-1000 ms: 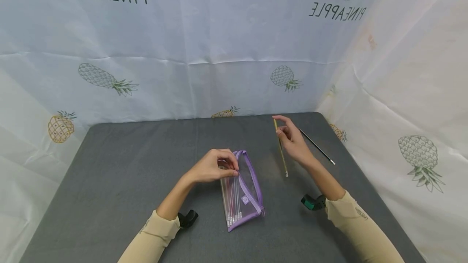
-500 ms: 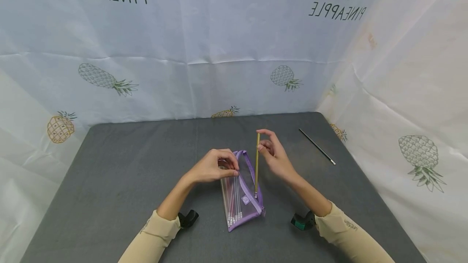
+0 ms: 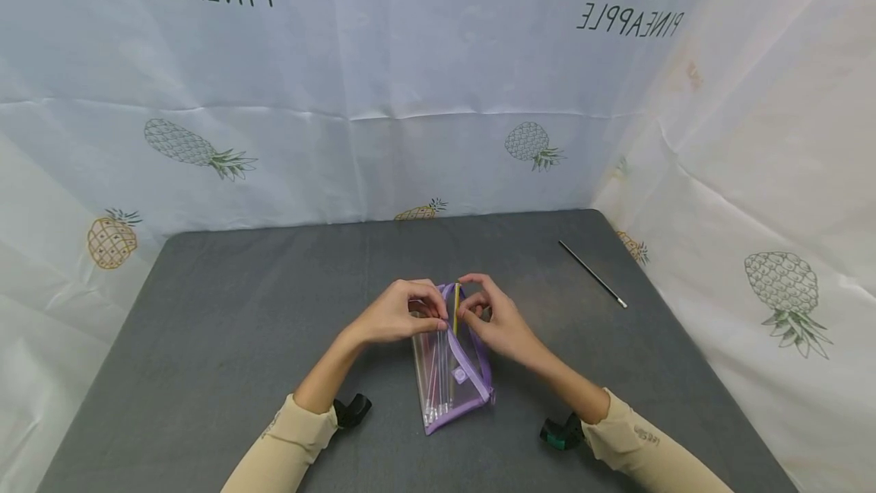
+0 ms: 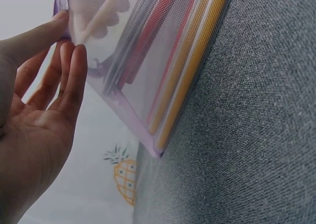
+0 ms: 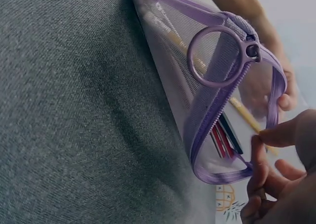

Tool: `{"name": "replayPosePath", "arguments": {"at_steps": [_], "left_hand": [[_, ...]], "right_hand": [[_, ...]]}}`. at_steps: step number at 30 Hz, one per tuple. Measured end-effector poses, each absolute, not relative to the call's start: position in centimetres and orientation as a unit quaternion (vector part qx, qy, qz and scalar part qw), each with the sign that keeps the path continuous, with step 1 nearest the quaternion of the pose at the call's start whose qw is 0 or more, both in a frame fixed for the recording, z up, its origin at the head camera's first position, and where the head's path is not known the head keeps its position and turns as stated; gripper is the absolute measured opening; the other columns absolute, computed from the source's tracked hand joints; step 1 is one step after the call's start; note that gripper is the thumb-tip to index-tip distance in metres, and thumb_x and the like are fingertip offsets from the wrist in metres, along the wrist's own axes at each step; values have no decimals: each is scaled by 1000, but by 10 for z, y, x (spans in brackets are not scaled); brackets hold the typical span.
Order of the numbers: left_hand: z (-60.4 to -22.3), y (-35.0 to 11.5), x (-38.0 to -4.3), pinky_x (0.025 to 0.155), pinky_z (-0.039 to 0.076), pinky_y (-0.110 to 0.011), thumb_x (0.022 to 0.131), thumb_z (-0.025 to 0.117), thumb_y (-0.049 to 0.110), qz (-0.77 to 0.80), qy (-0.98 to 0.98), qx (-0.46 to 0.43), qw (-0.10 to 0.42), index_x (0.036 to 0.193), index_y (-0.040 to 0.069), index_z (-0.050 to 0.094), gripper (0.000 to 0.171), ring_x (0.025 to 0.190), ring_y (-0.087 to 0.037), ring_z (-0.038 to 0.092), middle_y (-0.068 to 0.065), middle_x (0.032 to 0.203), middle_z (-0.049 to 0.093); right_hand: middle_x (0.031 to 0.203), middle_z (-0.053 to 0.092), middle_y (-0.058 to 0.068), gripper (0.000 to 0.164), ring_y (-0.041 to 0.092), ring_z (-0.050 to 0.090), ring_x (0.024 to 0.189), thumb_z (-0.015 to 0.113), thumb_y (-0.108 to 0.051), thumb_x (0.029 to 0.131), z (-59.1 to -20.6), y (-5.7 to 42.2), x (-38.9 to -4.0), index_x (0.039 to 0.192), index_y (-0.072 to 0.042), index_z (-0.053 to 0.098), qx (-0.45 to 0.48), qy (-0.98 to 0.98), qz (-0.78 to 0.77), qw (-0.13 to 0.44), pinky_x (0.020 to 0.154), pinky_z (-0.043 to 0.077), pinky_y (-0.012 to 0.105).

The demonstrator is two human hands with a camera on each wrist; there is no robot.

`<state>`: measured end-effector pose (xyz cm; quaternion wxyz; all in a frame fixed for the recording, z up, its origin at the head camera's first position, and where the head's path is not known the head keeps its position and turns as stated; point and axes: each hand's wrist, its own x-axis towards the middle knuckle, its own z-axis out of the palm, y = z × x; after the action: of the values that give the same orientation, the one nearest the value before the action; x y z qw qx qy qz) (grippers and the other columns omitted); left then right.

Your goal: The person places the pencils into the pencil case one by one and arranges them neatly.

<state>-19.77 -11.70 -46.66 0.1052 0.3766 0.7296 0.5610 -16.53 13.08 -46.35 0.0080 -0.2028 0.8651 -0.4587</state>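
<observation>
A clear mesh pencil pouch with purple zip edging (image 3: 460, 415) stands unzipped on the grey table. My left hand (image 3: 400, 314) pinches the near edge of its opening between thumb and fingertips. Inside lie several pencils (image 4: 192, 76), red, dark and yellow, seen through the mesh in the left wrist view. With thumb and fingers my right hand (image 3: 501, 329) pinches a yellow pencil (image 3: 456, 301) near its upper end. That pencil slants down through the opening, its lower part within the pouch. In the right wrist view, the yellow pencil (image 5: 244, 113) passes behind the zip edge.
A black pencil (image 3: 591, 274) with a white end lies at the table's right side. White curtains (image 3: 438, 74) with pineapple prints hang behind and beside the grey table (image 3: 260, 310). A purple ring (image 5: 190, 54) hangs from the pouch's zip.
My right hand has moved left from beside the black pencil to the pouch, lowering the yellow pencil into its opening. My left hand has stayed on the pouch edge.
</observation>
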Motion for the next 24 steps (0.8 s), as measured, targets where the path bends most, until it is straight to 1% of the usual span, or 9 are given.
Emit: {"name": "replayPosePath", "arguments": {"at_steps": [2, 6, 8, 11, 14, 16, 20, 24], "left_hand": [[-466, -117, -198, 84, 66, -30, 94, 85, 7, 559, 731, 377, 108, 101, 8, 79, 9, 90, -12, 72, -13, 102, 72], [-465, -117, -197, 84, 66, -30, 94, 84, 7, 557, 731, 378, 108, 101, 8, 79, 8, 90, -12, 72, -13, 103, 72], [-465, -117, -197, 84, 66, -30, 95, 84, 8, 556, 732, 378, 107, 101, 8, 79, 8, 90, -12, 72, -13, 103, 72], [-465, -117, -197, 84, 66, -30, 94, 84, 8, 557, 732, 378, 107, 101, 8, 79, 9, 90, -12, 72, -13, 102, 72], [-465, -117, -197, 84, 66, -30, 94, 85, 7, 556, 733, 376, 106, 101, 8, 79, 9, 90, -12, 72, -12, 102, 72], [-465, -117, -197, 84, 66, -29, 94, 85, 7, 556, 734, 375, 106, 101, 9, 79, 9, 89, -11, 72, -12, 102, 72], [-465, -117, -197, 84, 66, -29, 94, 85, 8, 552, 737, 374, 111, 100, 10, 79, 9, 90, -9, 72, -10, 103, 72], [-465, -116, -197, 85, 65, -29, 94, 85, 7, 553, 738, 371, 115, 99, 11, 79, 9, 91, -8, 72, -9, 103, 73]], "right_hand": [[97, 83, 5, 47, 3, 57, 76, 76, -6, 101, -463, 131, -163, 143, -6, 56, -207, 871, -445, 13, 64, 43, 21], [98, 84, 8, 42, 3, 61, 72, 77, -5, 99, -462, 131, -160, 137, -3, 58, -213, 875, -434, 35, 58, 41, 21], [99, 84, 9, 43, 3, 63, 74, 78, -6, 99, -462, 131, -160, 137, -2, 58, -212, 877, -429, 38, 61, 44, 22], [99, 85, 5, 50, 3, 64, 78, 80, -12, 99, -461, 131, -162, 142, -4, 58, -217, 886, -411, 17, 66, 47, 24], [101, 85, 3, 55, 4, 64, 81, 81, -14, 98, -459, 131, -166, 147, -6, 59, -222, 889, -399, -12, 64, 45, 23], [102, 85, 4, 52, 5, 64, 80, 81, -14, 98, -458, 131, -169, 146, -7, 63, -222, 890, -397, -24, 60, 41, 21], [100, 85, 5, 40, 6, 66, 78, 81, -13, 98, -457, 132, -171, 137, -8, 72, -207, 893, -398, -19, 56, 40, 19], [100, 86, 4, 27, 10, 73, 81, 82, -17, 98, -457, 131, -171, 123, -10, 81, -188, 899, -394, -19, 52, 40, 19]]}}
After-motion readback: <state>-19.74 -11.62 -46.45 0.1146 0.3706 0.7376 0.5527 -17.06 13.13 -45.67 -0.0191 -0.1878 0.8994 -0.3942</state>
